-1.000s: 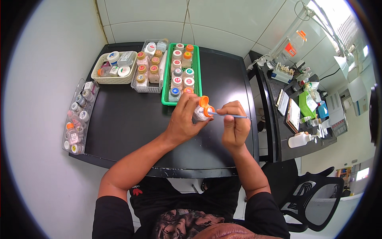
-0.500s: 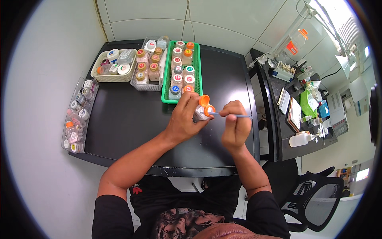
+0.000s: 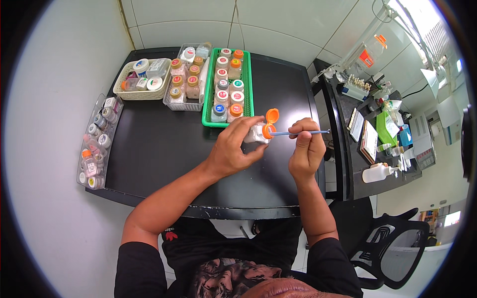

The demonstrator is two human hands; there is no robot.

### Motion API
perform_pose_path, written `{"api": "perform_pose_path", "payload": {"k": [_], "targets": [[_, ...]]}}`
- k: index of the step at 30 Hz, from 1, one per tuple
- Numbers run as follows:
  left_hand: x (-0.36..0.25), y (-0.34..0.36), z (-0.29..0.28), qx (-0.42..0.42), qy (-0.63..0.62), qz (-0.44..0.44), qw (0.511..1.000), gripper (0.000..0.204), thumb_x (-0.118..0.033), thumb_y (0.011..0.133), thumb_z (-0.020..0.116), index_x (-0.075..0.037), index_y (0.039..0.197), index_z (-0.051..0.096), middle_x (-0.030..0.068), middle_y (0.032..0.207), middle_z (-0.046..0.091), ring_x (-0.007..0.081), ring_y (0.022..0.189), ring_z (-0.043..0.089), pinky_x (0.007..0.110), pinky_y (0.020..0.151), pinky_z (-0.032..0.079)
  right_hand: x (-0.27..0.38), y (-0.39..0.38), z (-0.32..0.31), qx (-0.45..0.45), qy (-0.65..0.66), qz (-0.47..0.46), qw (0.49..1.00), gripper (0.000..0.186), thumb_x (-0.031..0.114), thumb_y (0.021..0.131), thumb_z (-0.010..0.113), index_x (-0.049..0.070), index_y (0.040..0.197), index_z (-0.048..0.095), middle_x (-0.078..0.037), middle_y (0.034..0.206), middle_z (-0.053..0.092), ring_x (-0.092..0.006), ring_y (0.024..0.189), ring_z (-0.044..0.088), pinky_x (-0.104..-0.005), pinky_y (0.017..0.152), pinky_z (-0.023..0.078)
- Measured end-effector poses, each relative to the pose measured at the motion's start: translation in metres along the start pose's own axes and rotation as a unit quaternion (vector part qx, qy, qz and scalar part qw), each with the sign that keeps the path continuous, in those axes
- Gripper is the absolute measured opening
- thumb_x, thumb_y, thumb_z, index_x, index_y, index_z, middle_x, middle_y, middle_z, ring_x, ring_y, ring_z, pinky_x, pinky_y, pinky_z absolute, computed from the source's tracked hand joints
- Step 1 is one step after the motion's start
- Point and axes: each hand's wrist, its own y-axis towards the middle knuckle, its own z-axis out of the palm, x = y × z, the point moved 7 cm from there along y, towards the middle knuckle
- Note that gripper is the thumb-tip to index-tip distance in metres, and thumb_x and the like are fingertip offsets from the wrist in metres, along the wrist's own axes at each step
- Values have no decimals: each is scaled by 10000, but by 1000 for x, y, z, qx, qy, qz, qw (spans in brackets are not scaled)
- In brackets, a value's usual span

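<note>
My left hand (image 3: 232, 148) grips a small clear bottle (image 3: 255, 133) of white contents, tipped over with its mouth toward the right. Its orange flip cap (image 3: 272, 116) is raised. Between thumb and fingers my right hand (image 3: 307, 149) pinches a thin blue stick-like tool (image 3: 293, 133). One end of the tool reaches the bottle's mouth; whether it goes inside is hard to see. The other end sticks out past my right hand. Just beyond my left hand stands a green basket (image 3: 249, 107) with several capped bottles in rows.
At the back left are a cream basket (image 3: 144, 95) and a clear bin (image 3: 184, 106) of jars. A clear tray (image 3: 82, 164) of small bottles lies along the left edge. A side desk (image 3: 365, 188) on the right carries a white pump bottle (image 3: 376, 173) and notebooks; an office chair (image 3: 392, 248) stands below.
The bottle has tilted further onto its side, mouth to the right. My right hand has moved right with the blue tool, drawing it partly back from the mouth.
</note>
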Motion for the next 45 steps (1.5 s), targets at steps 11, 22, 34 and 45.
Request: {"api": "perform_pose_path", "payload": {"k": [11,22,34,45], "targets": [[-2,-5,9,78,-63,-16,995,786,-33,834,793,28,1522,418,197,1323,541,312,1199,591,403,1046,493,0,-4,2,-8,11,-18,1000,280,162,1149,489,-31,1019,645,-90,877,654,-140,741,611,-286,680,502],[16,-8,8,-9,-62,18,998,670,-24,798,915,-53,1247,418,145,1181,448,252,1022,547,403,928,500,6,-2,4,-12,19,-46,999,289,185,1138,513,-22,973,632,-118,861,656,-168,720,588,-298,650,468],[3,-5,0,-9,-33,14,999,637,-182,798,957,-32,1252,535,157,1147,559,314,1009,604,423,877,523,12,-3,3,-42,41,-80,995,254,157,1105,560,-8,939,659,-111,824,658,-198,731,573,-331,669,443],[-8,-3,-1,53,-38,-8,998,739,-44,844,818,-11,1524,531,182,1256,634,326,1126,667,401,996,539,14,-1,2,-37,17,-78,996,302,169,1119,541,-21,909,648,-105,821,664,-212,725,572,-345,658,452]]}}
